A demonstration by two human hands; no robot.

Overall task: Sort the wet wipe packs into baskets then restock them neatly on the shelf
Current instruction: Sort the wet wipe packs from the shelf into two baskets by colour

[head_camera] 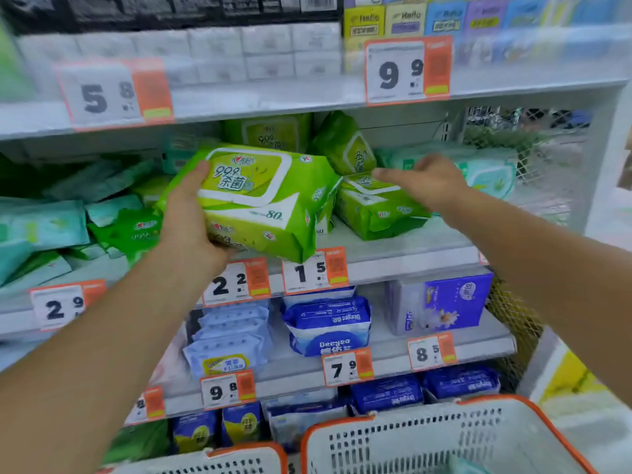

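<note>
My left hand [186, 217] grips the left end of a stack of two lime-green wet wipe packs [256, 196], held in the air just in front of the middle shelf [410, 258]. My right hand [424, 181] reaches over the shelf with straight fingers, its fingertips touching the top of another green pack [372, 210] lying there. Two more green packs [345, 145] lean at the back of the shelf. Pale mint packs [489, 169] lie at the right end. A white basket with an orange rim [444, 436] stands at the bottom right, and a second basket [239, 460] shows at the bottom centre.
Teal and dark green packs [68, 217] lie jumbled on the shelf's left part. Blue wipe packs [328, 323] and a purple box [455, 302] fill the lower shelves. Price tags line every shelf edge. A wire mesh panel [533, 159] closes the right side.
</note>
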